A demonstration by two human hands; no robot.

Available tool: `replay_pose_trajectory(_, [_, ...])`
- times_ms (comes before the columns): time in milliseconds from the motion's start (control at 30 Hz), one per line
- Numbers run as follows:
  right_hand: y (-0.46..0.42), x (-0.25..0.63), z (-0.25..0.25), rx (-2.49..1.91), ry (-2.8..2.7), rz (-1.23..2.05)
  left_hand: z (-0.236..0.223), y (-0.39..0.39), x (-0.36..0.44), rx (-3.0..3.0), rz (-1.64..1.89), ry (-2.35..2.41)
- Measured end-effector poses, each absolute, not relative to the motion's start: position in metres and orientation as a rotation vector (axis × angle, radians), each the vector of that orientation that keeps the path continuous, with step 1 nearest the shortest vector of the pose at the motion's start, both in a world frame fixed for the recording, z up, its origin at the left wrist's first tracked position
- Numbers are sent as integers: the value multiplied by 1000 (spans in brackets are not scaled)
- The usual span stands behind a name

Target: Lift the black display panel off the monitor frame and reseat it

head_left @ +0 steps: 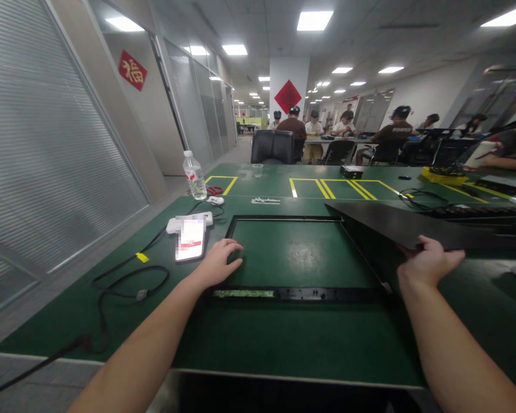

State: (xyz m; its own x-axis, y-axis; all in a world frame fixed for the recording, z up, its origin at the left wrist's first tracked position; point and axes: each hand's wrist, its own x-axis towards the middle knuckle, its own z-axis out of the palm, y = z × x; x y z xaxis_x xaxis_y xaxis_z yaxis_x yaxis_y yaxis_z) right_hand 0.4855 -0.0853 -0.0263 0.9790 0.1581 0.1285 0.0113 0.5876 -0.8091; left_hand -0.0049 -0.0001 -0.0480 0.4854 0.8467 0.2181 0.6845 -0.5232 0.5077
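A thin black rectangular frame (348, 294) lies flat on the green table, with the tabletop showing through its middle. A narrow green circuit board strip (243, 294) sits in its near bar. My left hand (218, 263) is over the frame's left side, fingers stretched out and holding nothing; whether it touches the frame is hard to see. On the right, my right hand (430, 261) grips the near edge of a flat black panel (399, 223), thumb on top. The panel is tilted and raised above the table, beside the frame's right side.
Left of the frame are a phone (191, 241), a white power strip (172, 225), a black cable (124, 269), a water bottle (195, 179) and red-handled scissors (215, 190). A plastic cup (257, 169) stands farther back. Several people sit at tables beyond.
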Motion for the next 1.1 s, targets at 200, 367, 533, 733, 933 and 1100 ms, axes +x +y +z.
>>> replay_pose_trajectory(200, [-82,480,-28,-892,-226,128,-45,-3,-4,2398,564,1298])
replay_pose_trajectory(367, [-80,475,-26,-987,-182,259,-45,-4,-3,2396,584,1291])
replay_pose_trajectory(533, [-79,475,-26,-961,-136,395,-46,-4,-3,2384,617,1266])
replay_pose_trajectory(733, [-74,486,-39,-952,-185,455,-47,-3,-3,2364,635,1264])
replay_pose_trajectory(933, [-72,490,-42,-972,-181,454,-46,-3,-2,2406,582,1268])
replay_pose_trajectory(1100, [-72,488,-41,-980,-185,441,-46,-3,-2,2391,604,1257])
